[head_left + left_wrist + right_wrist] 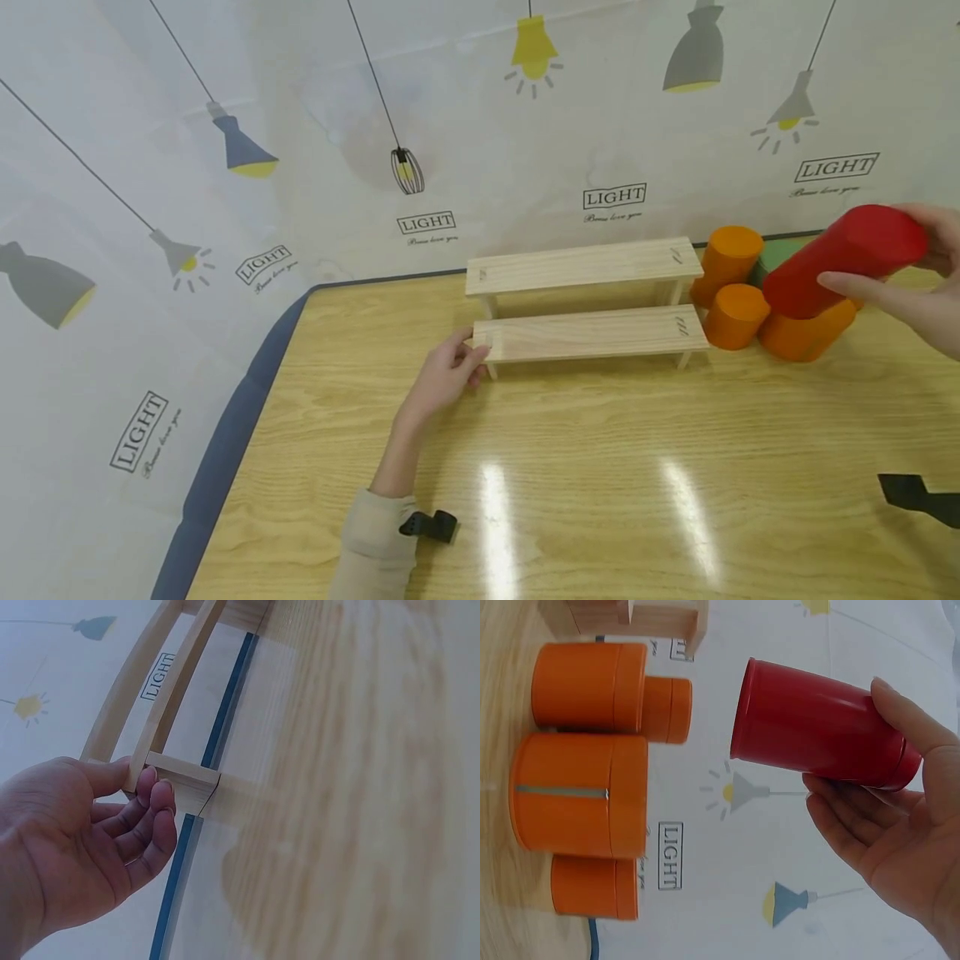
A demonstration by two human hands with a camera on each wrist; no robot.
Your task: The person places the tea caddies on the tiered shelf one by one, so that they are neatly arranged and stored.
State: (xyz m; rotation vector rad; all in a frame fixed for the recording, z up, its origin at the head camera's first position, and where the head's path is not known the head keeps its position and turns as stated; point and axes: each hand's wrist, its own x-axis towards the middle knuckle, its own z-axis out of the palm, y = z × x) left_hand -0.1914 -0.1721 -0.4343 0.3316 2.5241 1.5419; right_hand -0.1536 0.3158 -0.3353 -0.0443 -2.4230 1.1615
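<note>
Two pale wooden stands with short legs are on the table, the front one (585,335) before the rear one (577,267). My left hand (442,372) pinches the left end of the front stand; the left wrist view shows thumb and fingertips of that hand (97,840) at its edge. On the right, my right hand (918,292) grips a red cylinder (840,258), tilted above the orange canisters. In the right wrist view the red cylinder (817,724) lies between thumb and fingers of the hand (907,817), apart from the canisters.
Several orange canisters (737,317) stand right of the stands, with a green object (777,252) behind them. Behind the table (570,467) hangs a pale cloth (315,167) printed with lamps. Black straps (431,526) show near both wrists.
</note>
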